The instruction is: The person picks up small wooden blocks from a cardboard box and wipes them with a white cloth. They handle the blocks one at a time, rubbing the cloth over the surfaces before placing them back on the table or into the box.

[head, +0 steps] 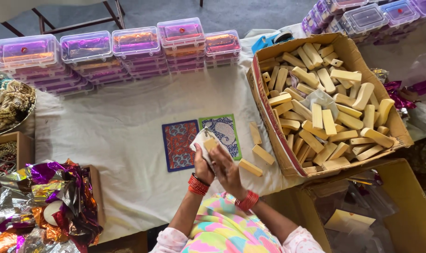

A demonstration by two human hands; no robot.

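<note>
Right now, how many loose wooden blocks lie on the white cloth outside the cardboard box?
3. One block lies beside the box, a second block just below it, and a third block nearest the right hand. Hands may hide others.

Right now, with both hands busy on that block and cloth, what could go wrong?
The left hand and right hand wrap a white cloth around one wooden block in mid-air, so it might slip onto the patterned cards. Three loose blocks lie by the right forearm, and a sweep could knock them away. The cardboard box is heaped, so blocks near its rim may spill.
</note>
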